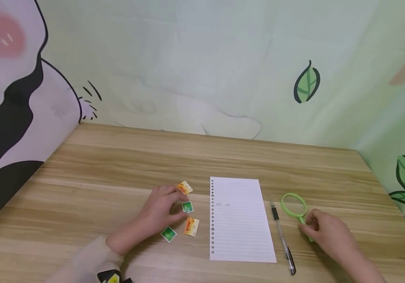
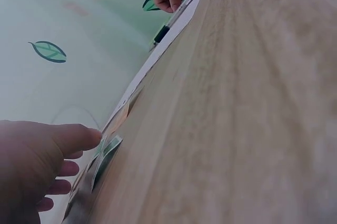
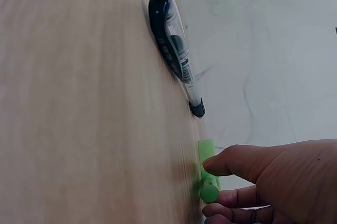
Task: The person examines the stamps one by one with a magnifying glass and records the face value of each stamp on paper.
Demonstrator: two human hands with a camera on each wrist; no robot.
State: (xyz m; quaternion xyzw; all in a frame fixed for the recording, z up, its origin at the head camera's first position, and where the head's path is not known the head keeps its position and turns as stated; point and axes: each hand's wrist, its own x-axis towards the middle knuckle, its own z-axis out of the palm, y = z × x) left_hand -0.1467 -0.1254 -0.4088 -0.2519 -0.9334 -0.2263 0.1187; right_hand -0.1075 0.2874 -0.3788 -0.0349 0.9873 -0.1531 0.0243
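My left hand (image 1: 158, 208) reaches over several small stamp-like paper pieces on the table. Its thumb and index fingertip lie either side of a green piece (image 1: 187, 207); whether they touch it I cannot tell. The left wrist view shows that thumb and those fingers fairly straight. An orange piece (image 1: 185, 188) lies behind the fingertips, another orange piece (image 1: 191, 226) in front, and a second green piece (image 1: 168, 234) below the wrist. On the right, my right hand (image 1: 331, 234) pinches the handle of a green magnifying glass (image 1: 294, 205), its ring flat near the table.
Between the hands lies a lined, hole-punched sheet (image 1: 241, 228) with faint writing. A clear pen with black grip (image 1: 282, 239) lies along its right side. The wooden table (image 1: 135, 157) meets a wall (image 1: 188, 78) painted with a panda and leaves.
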